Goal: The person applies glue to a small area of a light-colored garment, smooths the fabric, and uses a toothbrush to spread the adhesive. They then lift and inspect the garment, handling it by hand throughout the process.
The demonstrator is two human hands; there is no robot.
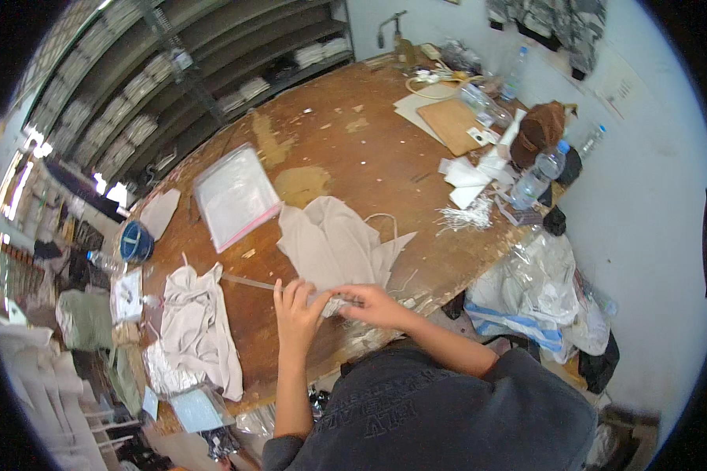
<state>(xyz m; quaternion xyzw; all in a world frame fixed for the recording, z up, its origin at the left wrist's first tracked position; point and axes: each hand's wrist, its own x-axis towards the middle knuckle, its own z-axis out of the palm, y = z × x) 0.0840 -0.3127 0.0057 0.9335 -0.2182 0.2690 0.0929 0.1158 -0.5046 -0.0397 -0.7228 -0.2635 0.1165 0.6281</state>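
Left hand (pixel 294 308): your fingers are raised and curled, the grip pinched together on the near end of a clear plastic strip (pixel 253 282) that runs away to your left across the bench.
Right hand (pixel 371 304): it lies just beside your left hand, fingers pressed together on the same clear strip and on the near edge of the beige garment (pixel 334 243); the 2 hands almost touch.
Beige garment: it lies spread flat on the bench straight ahead of your hands, its lower edge under your fingers, a thin white cord looping out on its right side.
Bench (pixel 353 149): a worn brown wooden top, scuffed and patchy (its far edge bends with the lens).
Clear plastic bag (pixel 234 195): flat, with a pink edge, lying beyond the garment and to your left, apart from it.
Crumpled cloth (pixel 200 322): a pale heap at the near left of the bench, well apart from your hands.
Blue round container (pixel 136 241): at the left rim of the bench.
Water bottle (pixel 540 174): clear with a blue cap, on the far right, near white paper scraps and a brown cap (pixel 540 129).
Wooden board (pixel 453 123): far right, beside the bottles.
Shelves (pixel 173 71): beyond the bench, stacked with folded pale items.
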